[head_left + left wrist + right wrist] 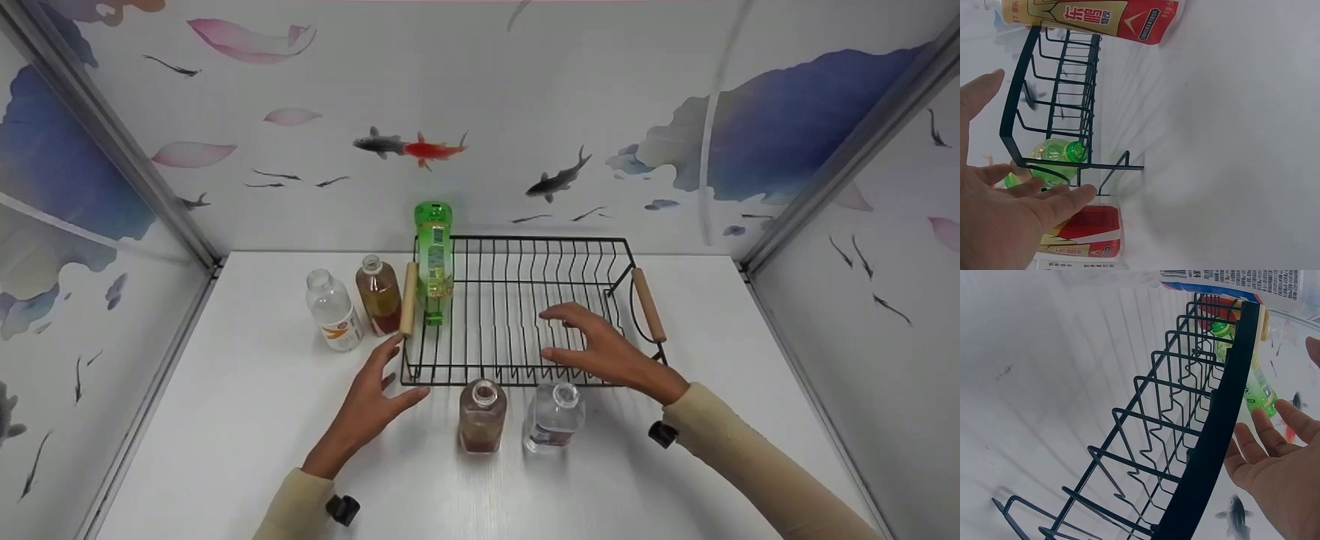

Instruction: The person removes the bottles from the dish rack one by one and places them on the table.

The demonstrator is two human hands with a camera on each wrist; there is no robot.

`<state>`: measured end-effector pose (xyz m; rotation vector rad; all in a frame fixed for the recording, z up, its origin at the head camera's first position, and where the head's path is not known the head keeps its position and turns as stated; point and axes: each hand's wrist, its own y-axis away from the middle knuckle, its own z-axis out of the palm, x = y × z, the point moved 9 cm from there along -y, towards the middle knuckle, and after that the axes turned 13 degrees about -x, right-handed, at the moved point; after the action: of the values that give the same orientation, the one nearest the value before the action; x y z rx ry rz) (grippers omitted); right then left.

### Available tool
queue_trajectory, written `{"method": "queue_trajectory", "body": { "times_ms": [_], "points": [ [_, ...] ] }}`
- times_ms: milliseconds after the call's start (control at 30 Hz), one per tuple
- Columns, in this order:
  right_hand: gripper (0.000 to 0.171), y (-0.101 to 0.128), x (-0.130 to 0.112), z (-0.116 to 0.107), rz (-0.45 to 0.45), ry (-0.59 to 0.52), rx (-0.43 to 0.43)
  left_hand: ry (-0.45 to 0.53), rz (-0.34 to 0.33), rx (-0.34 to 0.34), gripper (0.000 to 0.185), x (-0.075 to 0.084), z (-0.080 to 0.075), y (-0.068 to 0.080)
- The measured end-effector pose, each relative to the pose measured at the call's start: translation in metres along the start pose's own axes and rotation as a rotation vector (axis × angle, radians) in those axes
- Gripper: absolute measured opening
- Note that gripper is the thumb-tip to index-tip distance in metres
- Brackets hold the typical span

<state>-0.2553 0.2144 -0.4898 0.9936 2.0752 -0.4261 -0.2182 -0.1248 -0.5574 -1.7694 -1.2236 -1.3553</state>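
A black wire dish rack (517, 367) with wooden handles stands against the back wall. Inside its left end a green bottle (435, 262) stands cap down. My left hand (367, 401) spreads its thumb and fingers by the rack's front left corner, holding nothing. Over the rack's right part hovers my right hand (600, 349), fingers parted and nothing between them. In front of the rack are a brown-tinted bottle (481, 420) and a clear bottle (553, 420), both uncapped. Left of the rack stand a clear bottle with an orange-marked label (340, 330) and an amber bottle (381, 296).
White panels printed with fish and petals enclose the white table (202, 420) at the back and sides. Metal posts (135, 142) run up the corners. The rack's right wooden handle (649, 304) lies just beyond my right hand.
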Motion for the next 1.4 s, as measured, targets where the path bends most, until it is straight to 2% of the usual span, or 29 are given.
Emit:
{"method": "queue_trajectory", "body": {
  "times_ms": [233,700,1067,1400],
  "points": [
    [0.062,-0.002,-0.002,0.000,0.007,-0.011,-0.005,0.028,-0.019,0.005,0.113,-0.004,0.002,-0.005],
    [0.061,-0.011,-0.002,0.006,0.003,-0.033,-0.028,0.058,-0.056,0.002,0.121,-0.021,0.007,-0.014],
    [0.061,-0.017,-0.002,0.005,0.009,-0.033,-0.028,0.107,0.014,0.006,0.119,-0.019,0.008,-0.018],
    [0.062,-0.019,-0.005,0.004,0.010,-0.028,-0.032,0.136,0.042,0.014,0.119,-0.019,0.011,-0.022]
  ]
}}
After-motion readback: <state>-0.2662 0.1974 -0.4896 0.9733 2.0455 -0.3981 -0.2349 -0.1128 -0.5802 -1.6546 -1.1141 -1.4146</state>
